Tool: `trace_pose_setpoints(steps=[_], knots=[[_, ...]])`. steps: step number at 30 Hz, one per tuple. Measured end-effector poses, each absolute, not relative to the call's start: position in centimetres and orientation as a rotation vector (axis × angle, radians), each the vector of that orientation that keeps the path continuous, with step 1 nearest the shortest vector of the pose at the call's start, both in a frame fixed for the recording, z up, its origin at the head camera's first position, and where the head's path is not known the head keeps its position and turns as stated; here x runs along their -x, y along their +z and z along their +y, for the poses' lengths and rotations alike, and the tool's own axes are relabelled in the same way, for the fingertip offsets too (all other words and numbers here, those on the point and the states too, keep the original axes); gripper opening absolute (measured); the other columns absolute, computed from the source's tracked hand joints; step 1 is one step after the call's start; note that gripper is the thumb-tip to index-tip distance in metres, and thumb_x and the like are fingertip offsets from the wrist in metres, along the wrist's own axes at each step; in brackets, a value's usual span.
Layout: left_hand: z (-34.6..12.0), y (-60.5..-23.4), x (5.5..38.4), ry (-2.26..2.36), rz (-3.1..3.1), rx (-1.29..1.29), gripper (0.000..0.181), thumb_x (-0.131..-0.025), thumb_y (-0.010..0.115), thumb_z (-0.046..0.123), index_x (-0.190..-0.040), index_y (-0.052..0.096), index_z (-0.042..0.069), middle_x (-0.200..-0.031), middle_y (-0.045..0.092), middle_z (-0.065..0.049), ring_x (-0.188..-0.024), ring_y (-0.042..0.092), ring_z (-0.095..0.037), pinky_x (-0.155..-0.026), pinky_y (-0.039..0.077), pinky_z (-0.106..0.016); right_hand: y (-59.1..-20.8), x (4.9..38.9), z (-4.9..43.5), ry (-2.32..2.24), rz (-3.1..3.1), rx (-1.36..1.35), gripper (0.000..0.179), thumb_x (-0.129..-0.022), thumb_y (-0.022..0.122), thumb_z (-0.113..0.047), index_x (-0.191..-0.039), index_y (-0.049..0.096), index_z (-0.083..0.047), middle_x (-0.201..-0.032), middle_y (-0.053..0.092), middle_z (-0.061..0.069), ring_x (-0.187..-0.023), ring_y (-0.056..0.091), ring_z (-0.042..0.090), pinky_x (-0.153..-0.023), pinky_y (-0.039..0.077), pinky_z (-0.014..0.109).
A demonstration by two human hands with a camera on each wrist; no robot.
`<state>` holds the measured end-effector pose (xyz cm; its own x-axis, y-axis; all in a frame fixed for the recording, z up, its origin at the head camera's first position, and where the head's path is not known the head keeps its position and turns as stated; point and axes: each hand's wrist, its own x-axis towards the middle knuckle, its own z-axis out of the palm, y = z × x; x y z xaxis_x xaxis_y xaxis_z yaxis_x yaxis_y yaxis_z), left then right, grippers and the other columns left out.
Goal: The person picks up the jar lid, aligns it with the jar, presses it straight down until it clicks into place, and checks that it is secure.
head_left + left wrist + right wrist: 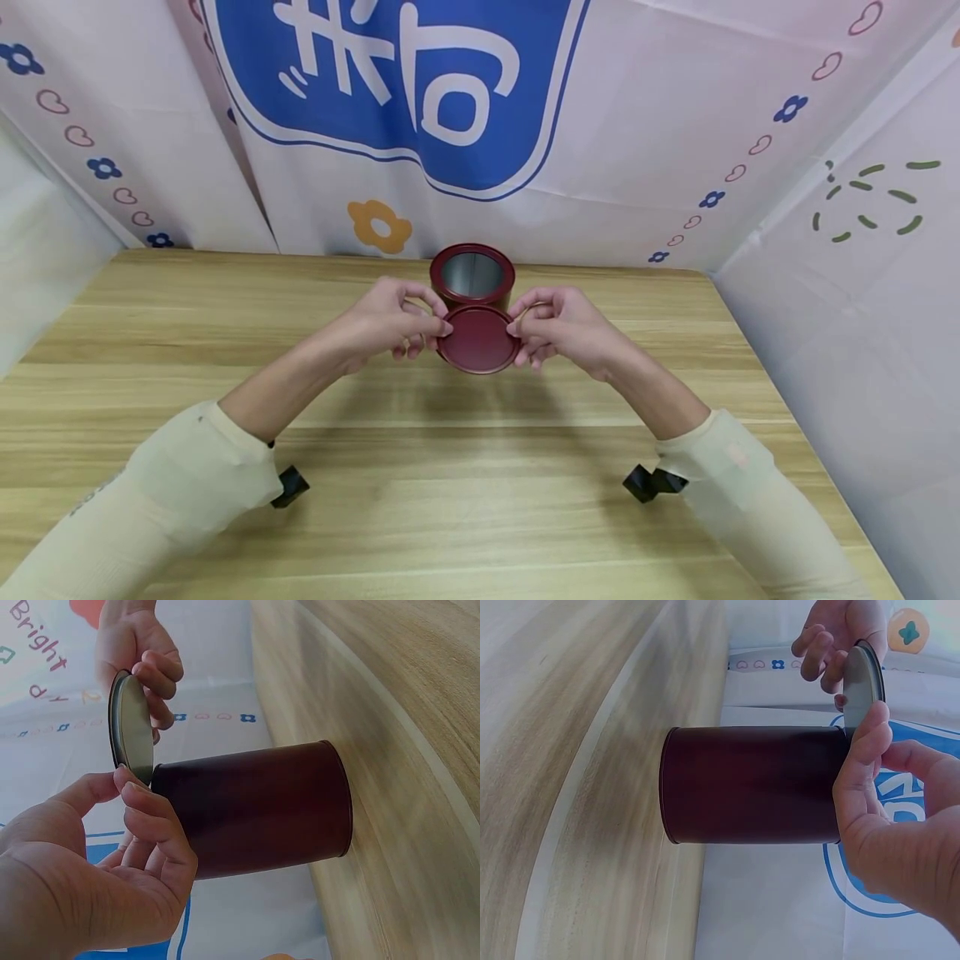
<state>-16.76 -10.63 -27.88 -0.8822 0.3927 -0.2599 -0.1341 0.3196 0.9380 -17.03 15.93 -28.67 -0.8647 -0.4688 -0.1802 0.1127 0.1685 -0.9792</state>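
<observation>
A round dark red lid (480,340) is pinched at its left edge by my left hand (393,321) and at its right edge by my right hand (562,329). Its pale metal underside (136,727) shows in the left wrist view. Just behind the lid stands a dark red can (472,273), upright on the table with its top uncovered and a shiny grey inside. In the right wrist view, the can's smooth side (754,785) reaches up to the lid's near edge and my fingers. The lid hides the can's front in the head view.
The can stands on a wood-grain table (465,500), near its back edge. Behind hangs a white cloth (600,183) with a blue printed sign and flowers; another white sheet (840,333) borders the right side. Black wrist mounts (291,486) stick out below both sleeves.
</observation>
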Motion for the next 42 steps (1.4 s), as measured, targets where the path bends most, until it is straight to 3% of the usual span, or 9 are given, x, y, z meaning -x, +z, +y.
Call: trace_pose_setpoints(steps=[18, 42], knots=[[-10.4, -27.5, 17.2, 1.619, 2.183, -0.27, 0.016, -0.094, 0.067, 0.005, -0.108, 0.062, 0.001, -0.068, 0.065, -0.007, -0.053, 0.051, -0.015, -0.047, 0.039, -0.022, -28.3, 17.3, 15.8, -1.784, 2.004, 0.318, 0.02, -0.096, 0.051, 0.004, -0.115, 0.055, 0.008, -0.088, 0.072, 0.009, -0.06, 0.068, 0.016, -0.055, 0.054, 0.023], [-10.1, -27.0, 17.8, 1.645, 2.251, -0.258, 0.024, -0.096, 0.074, 0.014, -0.112, 0.061, 0.002, -0.065, 0.063, -0.003, -0.053, 0.053, -0.015, -0.047, 0.041, -0.023, -27.7, 18.0, 15.5, -1.843, 2.032, 0.291, 0.02, -0.098, 0.054, 0.004, -0.118, 0.055, 0.006, -0.088, 0.072, 0.009, -0.059, 0.067, 0.017, -0.055, 0.056, 0.024]])
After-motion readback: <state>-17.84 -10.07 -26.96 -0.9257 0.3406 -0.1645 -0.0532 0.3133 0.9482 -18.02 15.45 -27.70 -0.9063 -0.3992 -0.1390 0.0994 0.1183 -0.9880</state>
